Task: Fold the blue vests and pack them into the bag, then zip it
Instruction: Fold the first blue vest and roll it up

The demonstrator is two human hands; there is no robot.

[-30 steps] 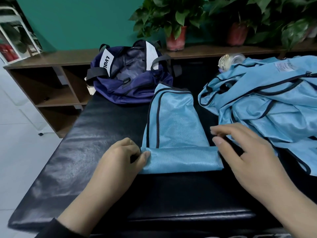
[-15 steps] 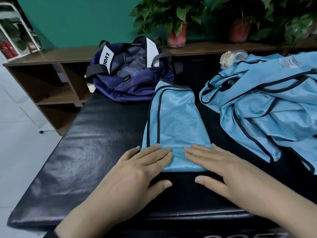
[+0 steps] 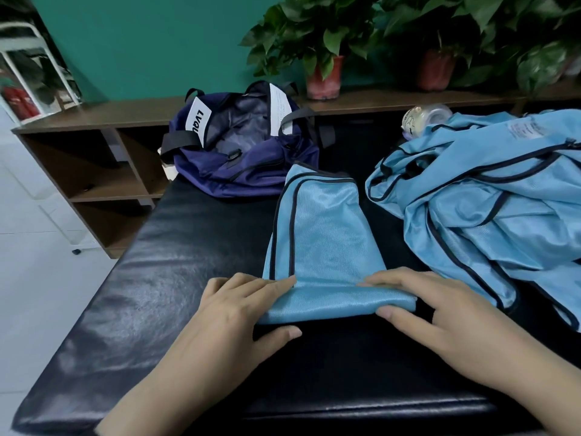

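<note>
A light blue vest (image 3: 323,234) with dark trim lies folded lengthwise on the black padded bench (image 3: 176,278), its near end rolled into a thick band. My left hand (image 3: 239,309) grips the band's left end, fingers on top and thumb under. My right hand (image 3: 434,303) grips the right end the same way. An open navy bag (image 3: 245,146) with white labels sits at the bench's far end, just beyond the vest. A heap of loose blue vests (image 3: 490,209) lies on the right.
A wooden shelf unit (image 3: 94,158) stands behind the bench, carrying potted plants (image 3: 320,51). A small clear jar (image 3: 424,118) peeks out behind the vest heap. White tiled floor (image 3: 37,262) lies to the left.
Both hands went from pressing flat on the folded end to gripping it at its two ends; the near end has rolled one more turn away from me.
</note>
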